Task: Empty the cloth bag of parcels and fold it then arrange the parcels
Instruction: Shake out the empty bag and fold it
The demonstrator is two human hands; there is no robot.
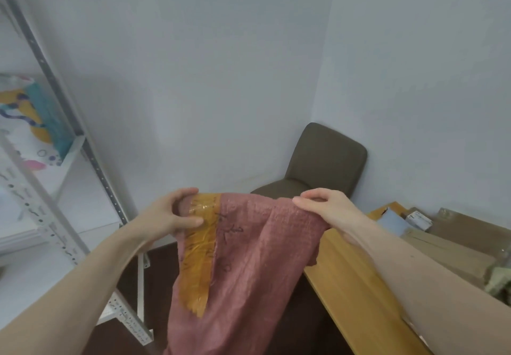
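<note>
A pink woven cloth bag [254, 266] hangs in front of me, limp, with a strip of yellow-brown tape and black handwriting down its left side. My left hand [177, 213] pinches the bag's top left corner at the tape. My right hand [323, 208] grips the top right corner, so the upper edge is stretched between them. The bag's lower end runs out of view at the bottom. Several parcels [417, 220], among them a pale blue packet and brown cardboard pieces, lie on the wooden table [351, 285] to the right, partly hidden by my right forearm.
A white metal shelving rack [63, 216] stands on the left with a colourful packet [30, 117] on a shelf. An olive-brown chair [323, 164] sits in the corner behind the bag. Dark floor shows below, white walls behind.
</note>
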